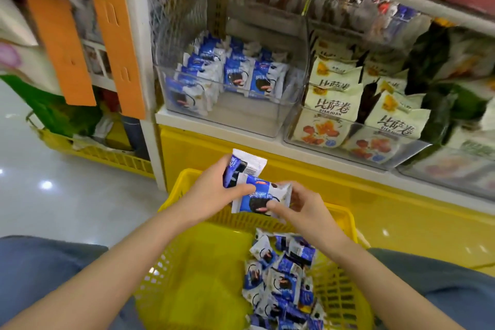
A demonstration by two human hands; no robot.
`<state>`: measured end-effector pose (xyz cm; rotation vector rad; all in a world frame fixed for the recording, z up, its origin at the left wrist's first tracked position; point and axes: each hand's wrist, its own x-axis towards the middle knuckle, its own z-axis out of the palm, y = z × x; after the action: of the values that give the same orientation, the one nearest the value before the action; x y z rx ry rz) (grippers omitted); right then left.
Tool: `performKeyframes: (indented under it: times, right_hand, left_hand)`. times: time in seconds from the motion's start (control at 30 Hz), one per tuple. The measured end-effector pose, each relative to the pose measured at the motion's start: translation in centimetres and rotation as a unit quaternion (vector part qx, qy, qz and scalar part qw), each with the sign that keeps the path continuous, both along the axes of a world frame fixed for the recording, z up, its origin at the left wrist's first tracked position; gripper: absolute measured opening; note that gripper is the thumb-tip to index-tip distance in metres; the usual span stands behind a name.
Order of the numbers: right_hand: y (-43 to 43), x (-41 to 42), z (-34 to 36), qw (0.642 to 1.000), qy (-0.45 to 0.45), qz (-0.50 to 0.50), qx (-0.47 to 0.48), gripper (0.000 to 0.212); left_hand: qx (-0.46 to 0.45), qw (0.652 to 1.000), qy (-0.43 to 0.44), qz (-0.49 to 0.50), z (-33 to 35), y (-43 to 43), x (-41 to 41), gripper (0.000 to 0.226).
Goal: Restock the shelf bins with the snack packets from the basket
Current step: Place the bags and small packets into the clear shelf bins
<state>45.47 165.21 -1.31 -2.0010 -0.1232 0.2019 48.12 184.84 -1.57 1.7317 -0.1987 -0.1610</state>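
Just above the yellow plastic mesh basket, the left hand grips one blue-and-white snack packet while the right hand pinches a second packet in its fingers; loose packets lie in the basket, below the clear plastic shelf bin.

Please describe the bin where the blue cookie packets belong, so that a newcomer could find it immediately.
On the white shelf above the yellow base, take the leftmost clear bin. Only it holds blue-and-white packets, with bare floor at its front; its right neighbour holds cream packets.
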Motion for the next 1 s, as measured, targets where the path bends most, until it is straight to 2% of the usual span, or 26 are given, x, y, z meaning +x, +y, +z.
performKeyframes:
  times: [0.13,0.23,0.33,0.43,0.53,0.6,0.73,0.83,0.93,1.0]
  right_hand:
    - [1.0,1.7,3.2,0.998,-0.055,0.004,-0.036,0.021]
    - [2.0,3.4,6.4,0.992,-0.124,-0.011,-0.005,0.021]
    - [3.8,5.7,9.5,0.974,-0.215,-0.069,0.034,0.023]
    - [5.6,9.4,11.6,0.959,-0.261,-0.113,-0.006,0.024]
    - [7.4,14.2,12.8,0.956,-0.24,-0.138,-0.103,0.039]
    - [8.4,17.2,13.1,0.948,-0.217,-0.146,-0.18,0.041]
    - [9.1,21.6,12.6,0.926,-0.149,-0.042,-0.343,0.047]
    - [9.4,23.3,11.6,0.907,-0.084,0.041,-0.412,0.047]
    - [9.4,24.6,10.7,0.886,-0.078,0.059,-0.454,0.046]
    - [9.2,25.2,10.5,0.885,-0.078,0.069,-0.454,0.045]
  left_hand:
    - [-0.018,1.0,-0.013,0.022,2.3,2.0,0.9,0.035]
    - [-0.051,0.997,-0.03,0.053,3.2,3.5,2.0,0.03]
    - [-0.086,0.991,-0.034,0.092,3.8,5.0,3.4,0.03]
    - [-0.127,0.982,-0.03,0.137,4.3,6.6,4.7,0.03]
    - [-0.154,0.973,-0.029,0.171,4.5,7.7,5.6,0.03]
    - [-0.165,0.969,-0.023,0.183,4.7,8.2,5.9,0.029]
    - [-0.207,0.96,-0.015,0.185,4.9,8.6,6.5,0.028]
    - [-0.222,0.957,-0.005,0.185,5.0,8.6,6.9,0.03]
    - [-0.231,0.956,0.002,0.181,5.0,8.7,7.4,0.032]
    - [-0.222,0.957,0.003,0.184,5.1,8.7,7.6,0.031]
